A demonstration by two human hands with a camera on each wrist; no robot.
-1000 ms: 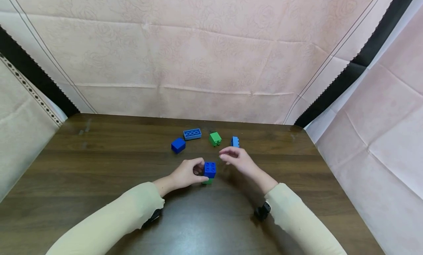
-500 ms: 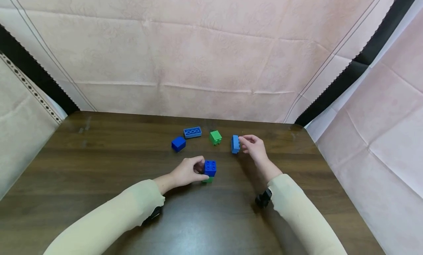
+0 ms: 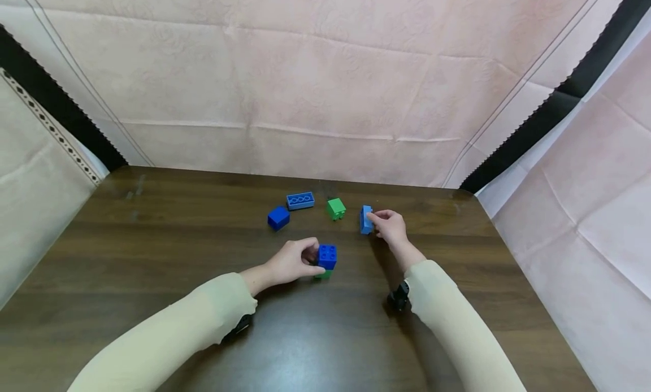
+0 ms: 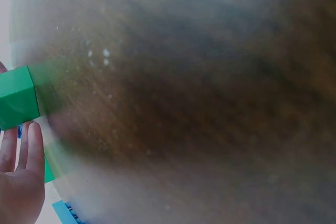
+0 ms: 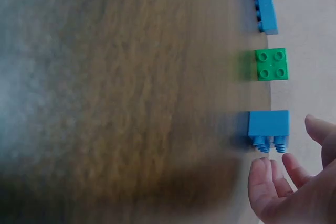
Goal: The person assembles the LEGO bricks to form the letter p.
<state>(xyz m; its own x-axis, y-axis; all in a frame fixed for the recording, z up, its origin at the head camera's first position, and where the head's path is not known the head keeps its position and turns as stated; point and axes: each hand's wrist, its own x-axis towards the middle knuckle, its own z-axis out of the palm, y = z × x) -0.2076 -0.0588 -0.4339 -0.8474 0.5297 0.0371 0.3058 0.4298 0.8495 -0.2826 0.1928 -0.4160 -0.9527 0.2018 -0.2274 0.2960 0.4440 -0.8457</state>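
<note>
In the head view, my left hand (image 3: 291, 262) holds a small stack between thumb and fingers: a dark blue brick (image 3: 328, 256) on top of a green brick (image 3: 324, 274). The left wrist view shows the green brick (image 4: 18, 98) at the left edge, fingers against it. Farther back, my right hand (image 3: 390, 227) reaches to a lighter blue brick (image 3: 365, 220), its fingertips at the brick's right side. Seen from the right wrist, that blue brick (image 5: 269, 123) lies on its side, studs facing the fingers, and the thumb stands apart from it.
Toward the back of the brown table (image 3: 203, 222) lie a dark blue brick (image 3: 278, 218), a long blue brick (image 3: 300, 200) and a loose green brick (image 3: 336, 209). Pale cloth (image 3: 325, 87) hangs behind the far edge and at both sides.
My right hand has moved right and away from the stack, over to the right side of the lighter blue brick, which now shows fully. The left hand keeps its hold on the stack.
</note>
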